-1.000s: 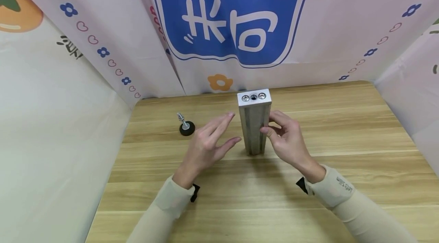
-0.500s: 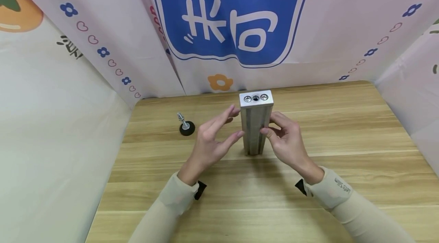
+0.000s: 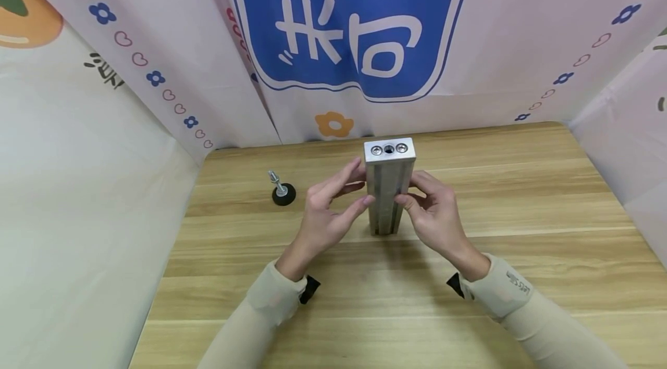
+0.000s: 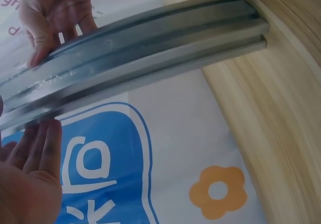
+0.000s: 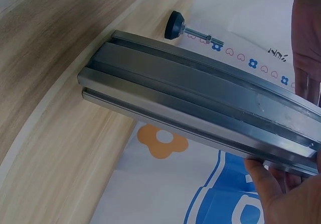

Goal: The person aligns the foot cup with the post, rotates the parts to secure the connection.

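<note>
Bar [image 3: 384, 198]: I see it near the middle of the table [image 3: 521, 195], upright between both hands, grooved metal; its top shows two screws flanking a hole. Whether its lower end touches the wood, I can't tell.
Right hand [image 3: 436, 212]: gripping the bar's right side, thumb on the front.
Left hand [image 3: 330, 207]: fingers loosely extended, thumb tip and fingertips at the bar's left side, not wrapped around it.
Foot [image 3: 283, 197]: on the table, left of the left hand, black base down, threaded stem leaning.
Right cuff [image 3: 502, 288]: dark print I read as "Lets Slim".
Backdrop [image 3: 495, 56]: blue panel [image 3: 346, 1] with large white characters, cut off at the top; my left wrist view catches "igh" in pink.
</note>
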Tool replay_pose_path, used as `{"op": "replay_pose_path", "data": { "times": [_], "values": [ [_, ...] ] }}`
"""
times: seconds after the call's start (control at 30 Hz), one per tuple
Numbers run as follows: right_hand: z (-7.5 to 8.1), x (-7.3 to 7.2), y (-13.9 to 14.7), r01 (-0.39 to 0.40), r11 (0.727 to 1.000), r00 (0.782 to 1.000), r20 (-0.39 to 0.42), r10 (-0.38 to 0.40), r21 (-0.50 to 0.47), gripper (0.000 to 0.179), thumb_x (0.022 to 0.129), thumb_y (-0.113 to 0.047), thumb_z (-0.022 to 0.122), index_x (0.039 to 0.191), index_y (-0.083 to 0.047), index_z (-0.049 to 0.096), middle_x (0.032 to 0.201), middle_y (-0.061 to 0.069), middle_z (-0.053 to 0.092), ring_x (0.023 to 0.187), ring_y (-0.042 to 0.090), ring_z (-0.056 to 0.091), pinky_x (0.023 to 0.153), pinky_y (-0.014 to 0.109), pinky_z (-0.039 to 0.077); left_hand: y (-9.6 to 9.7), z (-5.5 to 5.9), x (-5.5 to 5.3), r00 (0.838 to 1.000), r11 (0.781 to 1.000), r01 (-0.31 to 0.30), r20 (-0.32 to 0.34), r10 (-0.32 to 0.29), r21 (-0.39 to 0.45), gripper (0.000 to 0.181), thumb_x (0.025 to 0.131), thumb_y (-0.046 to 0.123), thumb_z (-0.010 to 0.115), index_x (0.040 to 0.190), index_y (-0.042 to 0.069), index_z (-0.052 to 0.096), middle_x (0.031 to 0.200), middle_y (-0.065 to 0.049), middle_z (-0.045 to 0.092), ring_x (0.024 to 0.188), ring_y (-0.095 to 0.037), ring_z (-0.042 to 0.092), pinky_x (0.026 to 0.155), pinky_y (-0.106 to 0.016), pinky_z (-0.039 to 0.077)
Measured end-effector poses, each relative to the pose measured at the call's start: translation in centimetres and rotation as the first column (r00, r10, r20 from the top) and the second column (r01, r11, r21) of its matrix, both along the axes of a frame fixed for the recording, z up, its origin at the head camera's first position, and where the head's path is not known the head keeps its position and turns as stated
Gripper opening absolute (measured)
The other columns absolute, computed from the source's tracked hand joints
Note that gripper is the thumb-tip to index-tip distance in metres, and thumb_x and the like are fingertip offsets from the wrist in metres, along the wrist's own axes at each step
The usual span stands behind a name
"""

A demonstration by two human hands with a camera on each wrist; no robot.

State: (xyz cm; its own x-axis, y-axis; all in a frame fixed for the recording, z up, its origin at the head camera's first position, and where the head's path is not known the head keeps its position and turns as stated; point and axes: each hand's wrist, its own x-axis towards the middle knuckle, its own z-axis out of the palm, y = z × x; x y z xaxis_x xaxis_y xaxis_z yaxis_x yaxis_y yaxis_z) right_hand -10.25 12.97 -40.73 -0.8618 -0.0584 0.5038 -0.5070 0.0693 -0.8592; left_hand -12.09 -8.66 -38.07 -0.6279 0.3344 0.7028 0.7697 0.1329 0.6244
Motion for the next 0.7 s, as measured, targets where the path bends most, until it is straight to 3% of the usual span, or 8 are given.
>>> {"op": "replay_pose_path", "data": {
  "times": [0.13,0.37,0.47,0.7],
  "values": [
    [0.0,-0.01,-0.02,0.007,1.0,1.0,0.0,-0.007,0.006,0.039,0.086,0.017,0.072,0.124,0.008,0.071,0.117,-0.012,0.073,0.111,0.006,0.071,0.088,0.026,0.065,0.34,0.01,0.03,1.0,1.0,0.001,0.031,-0.002,0.028,0.062,0.085,-0.012,0.078,0.142,-0.016,0.053,0.128,-0.033,0.07,0.111,-0.044,0.074,0.093,-0.034,0.065],
    [0.02,-0.02,-0.06,0.013,1.0,1.0,0.002,-0.013,0.024,0.039,0.087,0.015,0.073,0.125,0.007,0.071,0.118,0.021,0.073,0.113,0.006,0.071,0.088,0.025,0.065,0.62,0.01,0.16,0.996,0.998,-0.038,0.082,0.034,0.048,0.059,0.086,-0.012,0.078,0.14,-0.015,0.056,0.123,-0.031,0.072,0.109,-0.043,0.075,0.092,-0.031,0.064],
    [-0.02,-0.02,-0.05,0.016,1.0,1.0,0.0,-0.016,0.022,0.039,0.086,0.015,0.073,0.125,0.008,0.071,0.118,0.017,0.074,0.112,0.006,0.071,0.088,0.026,0.065,0.69,0.05,0.18,0.995,0.998,-0.045,0.095,0.04,0.053,0.057,0.086,-0.012,0.078,0.139,-0.014,0.057,0.124,-0.031,0.072,0.109,-0.043,0.075,0.091,-0.03,0.064],
    [-0.02,0.02,0.0,0.019,1.0,1.0,-0.002,-0.019,0.013,0.039,0.085,0.017,0.073,0.123,0.008,0.072,0.116,-0.008,0.073,0.11,0.006,0.071,0.087,0.025,0.065,0.84,0.09,0.13,0.994,0.997,-0.043,0.105,0.036,0.059,0.055,0.087,-0.011,0.078,0.138,-0.013,0.06,0.124,-0.031,0.072,0.11,-0.042,0.076,0.092,-0.031,0.064]
  ]
}}
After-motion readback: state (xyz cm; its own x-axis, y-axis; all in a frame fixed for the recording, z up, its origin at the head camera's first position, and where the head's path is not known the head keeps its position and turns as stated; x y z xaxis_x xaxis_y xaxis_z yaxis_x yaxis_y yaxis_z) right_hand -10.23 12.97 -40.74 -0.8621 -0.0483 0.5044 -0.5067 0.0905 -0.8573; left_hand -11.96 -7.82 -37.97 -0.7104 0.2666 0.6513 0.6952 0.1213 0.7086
